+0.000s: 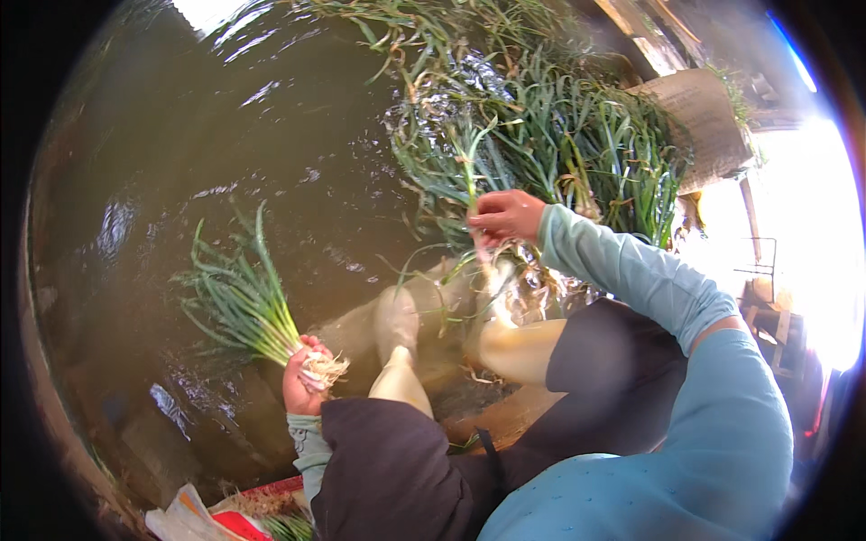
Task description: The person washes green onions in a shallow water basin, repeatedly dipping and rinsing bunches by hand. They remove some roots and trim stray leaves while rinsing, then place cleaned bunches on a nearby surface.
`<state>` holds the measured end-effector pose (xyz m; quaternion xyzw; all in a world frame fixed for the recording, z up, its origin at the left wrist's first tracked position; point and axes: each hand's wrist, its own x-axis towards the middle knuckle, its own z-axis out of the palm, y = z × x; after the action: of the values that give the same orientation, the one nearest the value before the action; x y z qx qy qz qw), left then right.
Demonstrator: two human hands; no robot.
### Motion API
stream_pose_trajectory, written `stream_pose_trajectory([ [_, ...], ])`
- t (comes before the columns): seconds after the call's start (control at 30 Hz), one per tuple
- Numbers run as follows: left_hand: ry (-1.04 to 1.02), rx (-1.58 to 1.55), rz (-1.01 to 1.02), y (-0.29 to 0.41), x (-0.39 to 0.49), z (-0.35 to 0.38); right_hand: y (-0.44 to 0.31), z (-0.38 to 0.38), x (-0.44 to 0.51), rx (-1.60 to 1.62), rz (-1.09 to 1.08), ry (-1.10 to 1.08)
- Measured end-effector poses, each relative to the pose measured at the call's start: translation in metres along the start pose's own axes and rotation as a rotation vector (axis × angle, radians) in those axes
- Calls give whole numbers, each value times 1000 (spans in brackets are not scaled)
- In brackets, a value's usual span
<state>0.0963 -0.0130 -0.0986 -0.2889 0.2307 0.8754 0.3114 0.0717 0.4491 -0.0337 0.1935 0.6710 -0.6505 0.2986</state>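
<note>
My left hand (304,380) is closed around a bunch of green onions (260,311) near the root end. Pale bulbs and stringy roots poke out of the fist, and the green leaves fan away over the brown water (284,169). In my right hand (506,215) is a single green onion stalk (470,179), pinched between the fingers, its leaves pointing up and its pale lower end hanging down. Just beyond that hand lies a large heap of wet green onions (561,135), partly in the water.
My bare legs (399,324) stand in the murky water. A printed sack (703,125) and wooden beams (643,34) border the heap at upper right. At lower left, a bag (196,517) lies beside more green onions (287,527). A concrete-looking rim (51,406) curves along the left.
</note>
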Motion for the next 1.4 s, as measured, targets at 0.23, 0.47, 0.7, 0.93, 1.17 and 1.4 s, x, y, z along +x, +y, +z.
stream_pose_trajectory([
  [0.23, -64, 102, 10, -14, -8, 23, 8, 192, 81, 97, -52, -150],
  [0.47, 184, 378, -93, -29, -11, -8, 61, 260, 103, 164, 1, -102],
  [0.7, 158, 320, 11, -40, -7, -2, 67, 266, 125, 635, 186, 109],
  [0.93, 105, 277, 137, -48, 3, 20, 63, 271, 115, 1209, 196, 514],
  [1.17, 184, 366, 1, -45, -9, -11, -3, 181, 127, -203, -418, 342],
  [1.4, 320, 512, -97, -55, 10, -53, 13, 248, 131, -1027, -250, -160],
])
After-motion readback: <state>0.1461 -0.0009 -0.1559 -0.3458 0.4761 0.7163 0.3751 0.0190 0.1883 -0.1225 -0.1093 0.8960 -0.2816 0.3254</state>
